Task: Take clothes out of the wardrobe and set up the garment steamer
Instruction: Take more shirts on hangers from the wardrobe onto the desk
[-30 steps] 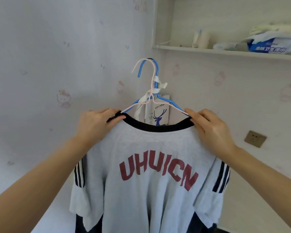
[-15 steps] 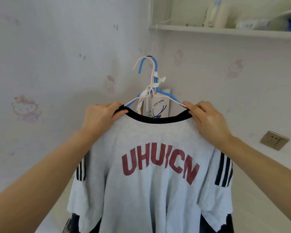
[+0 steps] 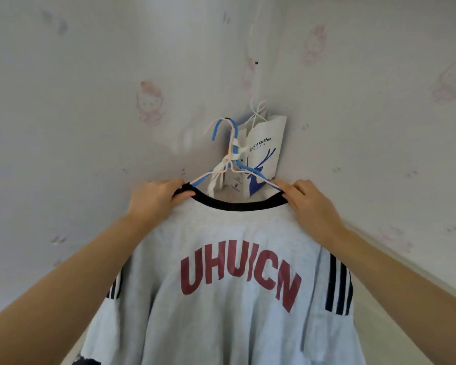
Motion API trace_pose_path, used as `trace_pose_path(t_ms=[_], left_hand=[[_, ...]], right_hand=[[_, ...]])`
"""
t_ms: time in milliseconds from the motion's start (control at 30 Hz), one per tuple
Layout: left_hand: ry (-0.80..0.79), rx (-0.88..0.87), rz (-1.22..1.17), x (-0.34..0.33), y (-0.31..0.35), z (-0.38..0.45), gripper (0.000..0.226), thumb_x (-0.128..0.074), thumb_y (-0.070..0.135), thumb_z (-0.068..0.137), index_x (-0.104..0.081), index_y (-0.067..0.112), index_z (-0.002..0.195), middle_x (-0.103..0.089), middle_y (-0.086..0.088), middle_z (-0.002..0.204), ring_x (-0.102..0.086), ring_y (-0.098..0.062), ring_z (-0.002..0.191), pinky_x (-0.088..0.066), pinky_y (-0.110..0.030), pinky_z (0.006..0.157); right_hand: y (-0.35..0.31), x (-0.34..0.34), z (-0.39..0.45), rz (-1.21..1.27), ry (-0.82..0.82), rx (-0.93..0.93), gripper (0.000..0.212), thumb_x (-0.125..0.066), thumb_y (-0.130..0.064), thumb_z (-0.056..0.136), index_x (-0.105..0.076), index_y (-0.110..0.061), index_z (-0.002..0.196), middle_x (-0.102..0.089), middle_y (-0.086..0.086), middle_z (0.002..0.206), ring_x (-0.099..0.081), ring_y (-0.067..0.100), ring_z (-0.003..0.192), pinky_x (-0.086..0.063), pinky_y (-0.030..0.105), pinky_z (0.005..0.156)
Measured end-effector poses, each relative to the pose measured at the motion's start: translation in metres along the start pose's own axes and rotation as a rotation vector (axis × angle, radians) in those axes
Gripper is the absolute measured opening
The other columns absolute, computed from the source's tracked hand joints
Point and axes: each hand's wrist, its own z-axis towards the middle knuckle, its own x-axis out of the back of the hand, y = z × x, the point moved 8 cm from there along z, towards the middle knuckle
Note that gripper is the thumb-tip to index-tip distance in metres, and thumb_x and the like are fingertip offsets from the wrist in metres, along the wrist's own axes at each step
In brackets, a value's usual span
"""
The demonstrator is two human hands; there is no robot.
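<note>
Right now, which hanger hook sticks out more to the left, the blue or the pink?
The pink hanger: its thin hook tip curls further left than the thicker blue hanger.

Not much to report on my own kit here, honestly. Both my arms are bare all the way down from the bottom corners of the shot, no sleeves showing anywhere. My left hand has nothing on it: no glove, no ring, no watch or band at the wrist. Same story for my right hand. Nails look short and plain, no polish I can make out. So that's 2 bare forearms and 2 bare hands.
</note>
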Motion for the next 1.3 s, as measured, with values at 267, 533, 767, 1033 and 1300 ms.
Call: trace_pose_path(t_ms=[267,533,767,1033,1300], left_hand=[[-0.369,0.207,0.042,-0.133,-0.041,-0.011,0.057,-0.037,0.069,0.086,-0.067,0.021,0.096,-0.069,-0.005,0.076,-0.065,-0.031,0.071,-0.051,-0.038,0.062],[-0.565,0.332,0.079,-0.224,-0.052,-0.036,0.039,-0.046,0.051,0.095,-0.059,0.018,0.113,-0.069,-0.008,0.102,-0.064,-0.031,0.095,-0.049,-0.036,0.074],[-0.571,0.32,-0.052,-0.24,-0.053,-0.05,0.038,-0.05,0.046,0.094,-0.061,0.01,0.103,-0.065,-0.011,0.103,-0.06,-0.031,0.095,-0.048,-0.038,0.079],[-0.577,0.444,-0.246,-0.208,-0.076,-0.079,0.036,-0.055,0.016,0.093,-0.055,0.009,0.129,-0.057,-0.01,0.125,-0.057,-0.027,0.106,-0.042,-0.028,0.088],[-0.681,0.528,-0.115,-0.213,-0.09,-0.109,0.048,-0.057,0.027,0.094,-0.05,0.004,0.136,-0.057,-0.019,0.129,-0.052,-0.037,0.114,-0.041,-0.042,0.1]], right_hand=[[0.04,-0.129,-0.002,0.046,-0.265,-0.045,0.059,-0.071,0.005,0.077,-0.052,-0.01,0.13,-0.053,0.01,0.087,-0.053,0.027,0.076,-0.05,0.039,0.051],[0.072,-0.238,-0.026,0.08,-0.476,-0.148,0.046,-0.063,-0.005,0.087,-0.052,-0.015,0.131,-0.054,0.008,0.097,-0.053,0.027,0.089,-0.051,0.038,0.063],[0.08,-0.266,-0.046,0.069,-0.502,-0.216,0.026,-0.064,-0.012,0.089,-0.061,-0.013,0.114,-0.062,0.009,0.098,-0.06,0.03,0.092,-0.054,0.042,0.072],[0.096,-0.238,-0.073,0.199,-0.503,-0.411,0.038,-0.046,-0.027,0.098,-0.049,-0.013,0.133,-0.054,0.006,0.129,-0.054,0.025,0.111,-0.047,0.042,0.093],[0.094,-0.224,-0.1,0.076,-0.536,-0.521,0.044,-0.04,-0.03,0.1,-0.039,-0.012,0.14,-0.053,0.012,0.132,-0.055,0.029,0.111,-0.047,0.043,0.094]])
